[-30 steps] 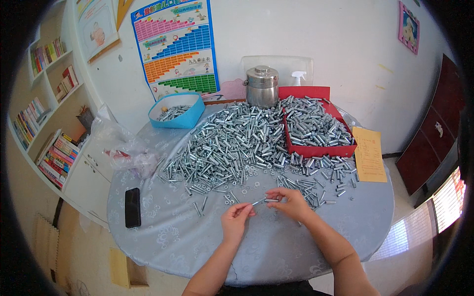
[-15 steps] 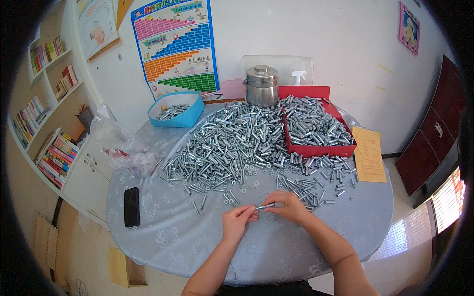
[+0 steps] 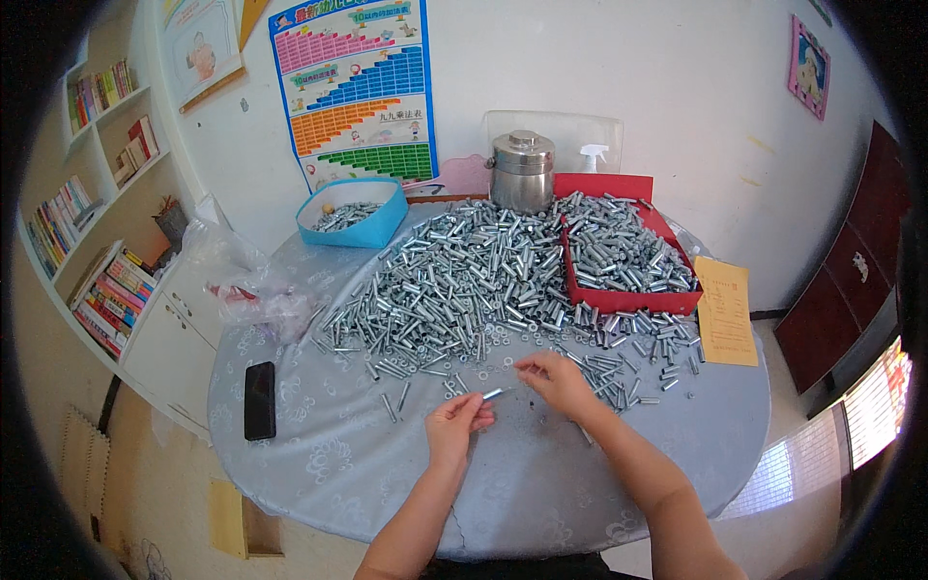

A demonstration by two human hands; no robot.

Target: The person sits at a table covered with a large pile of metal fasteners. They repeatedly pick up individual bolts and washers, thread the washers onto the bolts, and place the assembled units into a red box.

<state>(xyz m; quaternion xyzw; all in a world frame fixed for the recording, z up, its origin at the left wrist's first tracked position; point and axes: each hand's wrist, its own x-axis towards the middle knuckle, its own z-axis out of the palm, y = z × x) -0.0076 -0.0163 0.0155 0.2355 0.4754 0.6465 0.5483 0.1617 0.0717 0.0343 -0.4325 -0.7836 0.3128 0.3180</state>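
Observation:
My left hand (image 3: 456, 431) is closed on a slim silver metal bolt (image 3: 494, 393), pinching it between thumb and fingertips so that its end points up and to the right. Apart from it, a little farther off, my right hand (image 3: 561, 385) has its thumb and fingers drawn together; whatever is between the tips is too small to make out. Loose flat washers (image 3: 482, 375) lie just beyond my fingertips. Behind both hands spreads a big heap of silver bolts and metal sleeves (image 3: 445, 280).
A red box (image 3: 633, 301) full of metal sleeves stands at the right, by a tan paper envelope (image 3: 727, 319). Behind are a steel canister (image 3: 523, 174) and a light-blue bin (image 3: 377, 227) of parts. A phone (image 3: 259, 401) and plastic bags (image 3: 242, 290) lie left.
My right hand has let go of the bolt's end and moved away toward the washers. My left hand keeps the bolt and has shifted slightly left. The view has tilted slightly.

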